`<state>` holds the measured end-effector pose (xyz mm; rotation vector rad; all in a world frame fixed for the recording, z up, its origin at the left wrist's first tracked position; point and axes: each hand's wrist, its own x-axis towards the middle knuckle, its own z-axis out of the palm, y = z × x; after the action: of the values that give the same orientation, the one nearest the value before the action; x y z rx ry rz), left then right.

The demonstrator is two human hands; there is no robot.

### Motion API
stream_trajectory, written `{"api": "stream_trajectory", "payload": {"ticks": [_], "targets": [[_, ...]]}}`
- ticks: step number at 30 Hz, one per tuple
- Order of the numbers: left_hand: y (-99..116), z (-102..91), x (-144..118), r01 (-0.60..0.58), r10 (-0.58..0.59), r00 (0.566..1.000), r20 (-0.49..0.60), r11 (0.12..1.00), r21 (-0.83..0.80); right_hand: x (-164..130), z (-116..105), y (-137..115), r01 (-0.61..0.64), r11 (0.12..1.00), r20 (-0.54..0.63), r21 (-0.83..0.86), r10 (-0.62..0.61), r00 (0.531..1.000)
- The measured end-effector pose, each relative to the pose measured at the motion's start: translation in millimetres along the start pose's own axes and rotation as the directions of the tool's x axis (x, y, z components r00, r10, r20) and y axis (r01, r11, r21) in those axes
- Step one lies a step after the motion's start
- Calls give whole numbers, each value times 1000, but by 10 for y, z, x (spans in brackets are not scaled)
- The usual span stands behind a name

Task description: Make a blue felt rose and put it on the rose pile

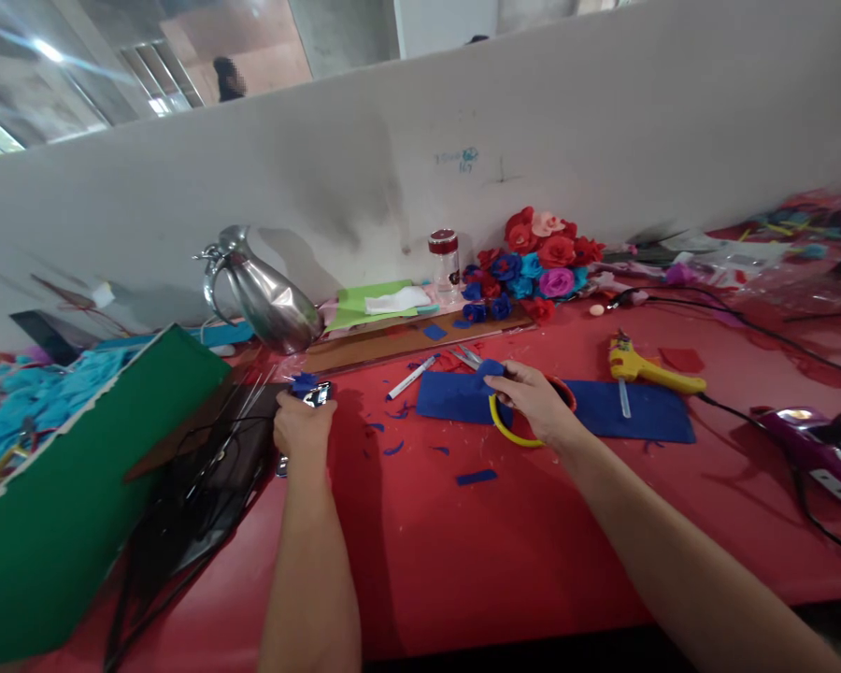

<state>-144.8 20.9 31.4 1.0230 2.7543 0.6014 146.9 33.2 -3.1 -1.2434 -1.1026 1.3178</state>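
Observation:
My left hand (304, 428) is closed across a phone (318, 394) with a lit screen, covering its middle. Just past those fingers shows a small dark blue paper flower (304, 381); whether the fingers also hold it, I cannot tell. In my right hand (533, 404), thumb and fingers pinch a curved piece of blue paper (489, 369). Beneath this hand lie scissors with yellow handles (511, 434), partly hidden, on a blue paper strip (455, 396). Blue scraps (477, 477) and a white marker (412, 377) lie to the left of it.
A yellow glue gun (651, 366) rests on the strip's right part. Farther right is a purple corded device (813, 449). Paper roses (547, 248), a glass jar (444, 266) and a metal jug (266, 294) stand along the wall. A green board (98, 505) leans at left.

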Motion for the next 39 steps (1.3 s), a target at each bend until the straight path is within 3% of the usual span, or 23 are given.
{"api": "stream_trajectory", "payload": {"ticks": [7,11,13,15,17,19,23,24,30,35,39], "targets": [[-7,-15,-37,-18,18,1000,19,1000,6,7,-7,16,17,1000,6,-5,-17,1000],[92,43,-129,-136,130,984,-126,990,-44,10,-6,28,26,999,0,-26,-26,1000],[211,116,-241,-265,235,955,-180,951,-161,2,2,31,52,998,-2,-42,-52,999],[353,216,-403,-319,329,943,-44,861,-396,-13,13,31,81,995,12,-53,-80,997],[486,320,-596,-222,415,900,135,702,-677,-31,25,24,103,993,55,-64,-100,993],[591,397,-794,-42,509,815,277,530,-847,-47,36,14,131,989,113,-72,-122,986],[727,445,-1117,278,565,662,492,425,-861,-58,51,1,195,980,211,-33,-184,960],[752,449,-1176,330,565,646,514,400,-855,-56,52,4,200,980,215,-13,-192,958],[814,530,-1329,472,474,674,567,315,-824,-36,24,39,177,983,151,37,-181,972],[745,568,-1199,534,491,632,600,285,-796,-23,24,52,156,988,159,2,-155,975],[724,583,-1097,560,483,640,598,240,-793,-13,24,49,138,990,153,-14,-134,979]]}}
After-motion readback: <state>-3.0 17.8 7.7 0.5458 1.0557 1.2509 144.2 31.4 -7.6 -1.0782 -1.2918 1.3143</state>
